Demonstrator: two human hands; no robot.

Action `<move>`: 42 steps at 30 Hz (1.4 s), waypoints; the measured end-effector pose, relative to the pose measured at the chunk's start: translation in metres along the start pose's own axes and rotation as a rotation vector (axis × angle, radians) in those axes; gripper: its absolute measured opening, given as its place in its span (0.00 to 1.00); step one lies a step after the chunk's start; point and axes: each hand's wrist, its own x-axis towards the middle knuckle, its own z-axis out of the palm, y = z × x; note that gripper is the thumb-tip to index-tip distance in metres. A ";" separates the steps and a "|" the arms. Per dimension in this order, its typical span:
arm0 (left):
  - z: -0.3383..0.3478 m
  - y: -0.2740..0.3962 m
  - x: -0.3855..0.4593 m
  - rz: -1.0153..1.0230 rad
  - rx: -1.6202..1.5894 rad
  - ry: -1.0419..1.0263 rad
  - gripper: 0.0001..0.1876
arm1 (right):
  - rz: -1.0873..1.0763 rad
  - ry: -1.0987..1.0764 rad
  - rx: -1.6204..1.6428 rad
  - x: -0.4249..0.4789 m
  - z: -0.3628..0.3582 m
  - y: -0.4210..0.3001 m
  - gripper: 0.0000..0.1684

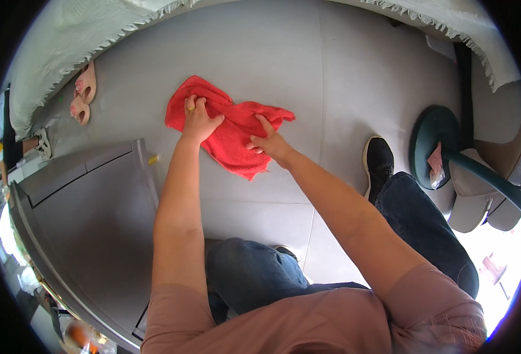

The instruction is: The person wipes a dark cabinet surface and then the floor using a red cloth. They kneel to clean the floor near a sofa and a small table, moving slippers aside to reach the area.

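A red terry cloth (238,137), creased and with frayed edges, lies spread on the grey tiled floor (260,53). My left hand (198,117) presses on its left part, the fingers bent into the fabric and the thumb apart; a yellow ring or band shows on one finger. On the cloth's right part rests my right hand (269,141), its index finger stretched out and the other fingers curled against the fabric. Folds hide how much cloth each hand has gathered.
A grey cabinet (96,212) stands close to my left arm, a small yellow object (154,159) beside it. Slippers (83,95) lie farther left, near another person's shoe (43,144). Fringed white fabric (88,31) hangs ahead. At right is a green round base with a pole (433,132).
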 end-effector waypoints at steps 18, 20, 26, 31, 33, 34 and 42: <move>0.066 0.111 0.019 0.296 0.265 0.064 0.50 | -0.287 0.563 0.288 -0.007 -0.083 0.000 0.24; 0.069 0.133 0.018 0.329 0.240 0.088 0.51 | -0.266 0.600 0.276 -0.009 -0.114 -0.006 0.25; 0.089 0.182 0.023 0.311 0.206 0.036 0.56 | -0.166 0.666 0.086 -0.035 -0.174 -0.043 0.27; 0.071 0.169 0.027 0.414 0.268 -0.013 0.43 | -0.136 0.697 -0.032 -0.038 -0.184 -0.054 0.31; 0.055 0.140 0.036 0.502 0.245 -0.061 0.35 | -0.111 0.733 -0.102 -0.035 -0.179 -0.059 0.33; 0.047 0.133 0.037 0.552 0.233 -0.085 0.31 | -0.127 0.728 -0.118 -0.033 -0.183 -0.060 0.33; 0.050 0.088 -0.077 0.197 -0.192 -0.131 0.08 | -0.201 0.679 -0.262 -0.034 -0.153 -0.030 0.18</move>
